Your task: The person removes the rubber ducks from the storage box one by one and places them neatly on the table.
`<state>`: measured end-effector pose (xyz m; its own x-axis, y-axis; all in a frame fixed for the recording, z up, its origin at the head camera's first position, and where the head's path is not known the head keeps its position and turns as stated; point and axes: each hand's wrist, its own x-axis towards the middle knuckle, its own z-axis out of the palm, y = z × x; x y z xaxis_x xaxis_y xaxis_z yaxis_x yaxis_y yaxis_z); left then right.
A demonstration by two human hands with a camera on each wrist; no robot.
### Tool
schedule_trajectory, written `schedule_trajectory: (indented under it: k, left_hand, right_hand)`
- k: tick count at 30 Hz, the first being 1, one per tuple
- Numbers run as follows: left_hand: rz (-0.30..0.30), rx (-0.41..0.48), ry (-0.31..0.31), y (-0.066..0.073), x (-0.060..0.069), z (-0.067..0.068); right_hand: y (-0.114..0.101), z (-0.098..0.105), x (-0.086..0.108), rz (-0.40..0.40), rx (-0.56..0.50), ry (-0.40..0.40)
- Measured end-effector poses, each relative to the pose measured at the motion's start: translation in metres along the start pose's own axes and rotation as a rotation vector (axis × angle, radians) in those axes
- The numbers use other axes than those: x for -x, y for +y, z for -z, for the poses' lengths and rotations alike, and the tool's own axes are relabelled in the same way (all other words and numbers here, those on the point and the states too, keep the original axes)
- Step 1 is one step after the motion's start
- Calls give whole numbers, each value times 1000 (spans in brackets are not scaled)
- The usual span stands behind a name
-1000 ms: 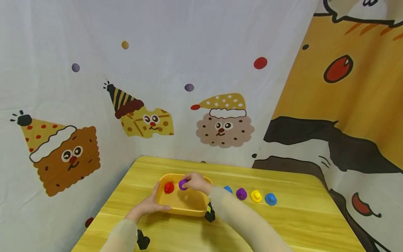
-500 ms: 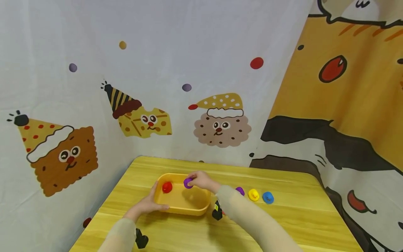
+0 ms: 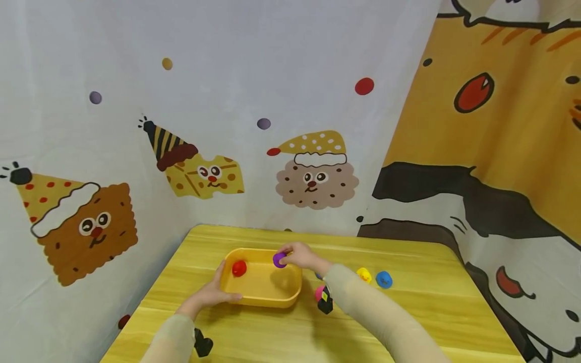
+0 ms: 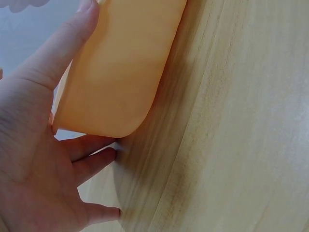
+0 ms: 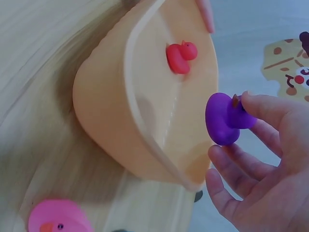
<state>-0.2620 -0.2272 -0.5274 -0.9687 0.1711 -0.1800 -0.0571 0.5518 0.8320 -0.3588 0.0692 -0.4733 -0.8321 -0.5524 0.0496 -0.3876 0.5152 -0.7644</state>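
Note:
My right hand (image 3: 301, 254) pinches a purple rubber duck (image 5: 223, 118) between thumb and fingers, over the right part of a yellow-orange plastic tub (image 3: 260, 302). The duck looks clear of the tub floor. Inside the tub, toward its left end, lies a red rubber duck (image 3: 239, 268). My left hand (image 3: 210, 293) holds the tub's left end, thumb along the near wall (image 4: 120, 72) and fingers around the side; some fingertips are hidden by the tub in the left wrist view.
Right of the tub on the wooden table (image 3: 408, 322) are a pink duck (image 5: 60, 217), a yellow duck (image 3: 364, 275) and a blue duck (image 3: 384, 279). The right sleeve (image 3: 363, 297) covers part of this row. A printed cloth (image 3: 218, 75) hangs behind the table.
My right hand has moved to the right across the tub with the purple duck in its fingers. The left hand stays on the tub. The head view has shifted slightly.

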Motion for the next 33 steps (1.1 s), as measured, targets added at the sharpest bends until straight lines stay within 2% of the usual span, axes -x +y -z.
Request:
schedule_trajectory:
  k: [10,25,33]
  left_hand:
    - [-17,-12,-8,1,2,1]
    - [6,-30,-16,-5,-3,2]
    - [22,-41,-29,-5,-3,2]
  right_hand:
    - [1,15,13,-31,20,19]
    - [11,33,35,-73,14,29]
    - [13,43,45,-131,31,44]
